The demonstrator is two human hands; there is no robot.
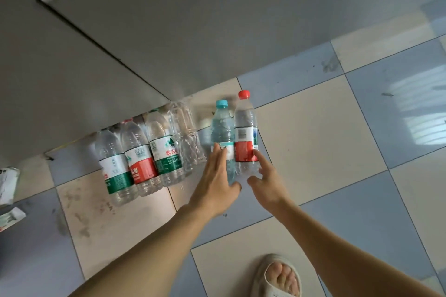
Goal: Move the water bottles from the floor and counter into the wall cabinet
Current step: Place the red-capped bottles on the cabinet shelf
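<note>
Several water bottles stand in a row on the tiled floor against the grey cabinet base. At the right end are a blue-capped bottle (222,132) and a red-capped bottle with a red label (245,135). My left hand (216,182) reaches to the blue-capped bottle with straight fingers, its fingertips at the label and its thumb beside the bottle's foot. My right hand (266,182) is spread by the lower part of the red-capped bottle, forefinger touching the label's edge. Neither hand is closed round a bottle. To the left stand a bare clear bottle (184,135) and green- and red-labelled bottles (142,152).
The grey cabinet front (169,38) rises behind the row, its doors closed. Torn packaging (8,185) lies at the left edge of the floor. My foot in a slipper (280,275) stands at the bottom. Blue and cream floor tiles (325,128) stretch to the right.
</note>
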